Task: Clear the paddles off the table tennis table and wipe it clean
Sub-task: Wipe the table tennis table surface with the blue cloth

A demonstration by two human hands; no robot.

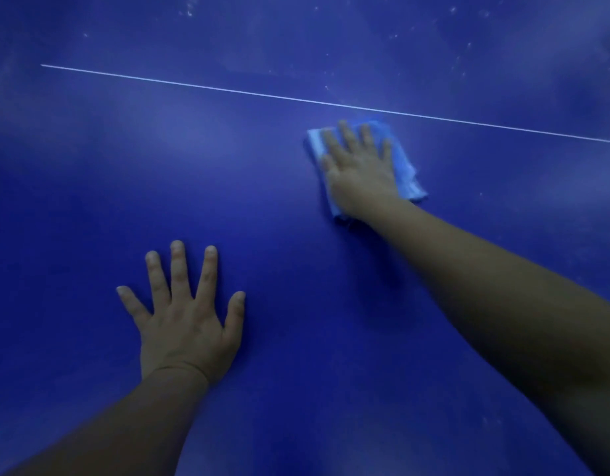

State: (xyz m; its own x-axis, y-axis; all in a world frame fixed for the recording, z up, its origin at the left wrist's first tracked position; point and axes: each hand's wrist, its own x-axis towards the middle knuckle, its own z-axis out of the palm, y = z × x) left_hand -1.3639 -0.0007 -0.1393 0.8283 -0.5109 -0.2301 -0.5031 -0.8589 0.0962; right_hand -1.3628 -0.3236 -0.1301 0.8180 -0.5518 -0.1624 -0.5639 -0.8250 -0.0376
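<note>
All I get is dim, bluish light, brighter in soft patches toward the far side and darker close to me. No wall, floor or window shows from here, and the far corners are too blurred, I think, to read.

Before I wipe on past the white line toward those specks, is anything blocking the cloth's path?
Nothing visible does. The right hand presses the cloth just short of the white line; beyond it there is only blue table with pale specks.

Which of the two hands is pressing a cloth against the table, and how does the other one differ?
The right hand lies flat on the light blue cloth, just short of the white line. The left hand rests spread on the bare blue table.
</note>
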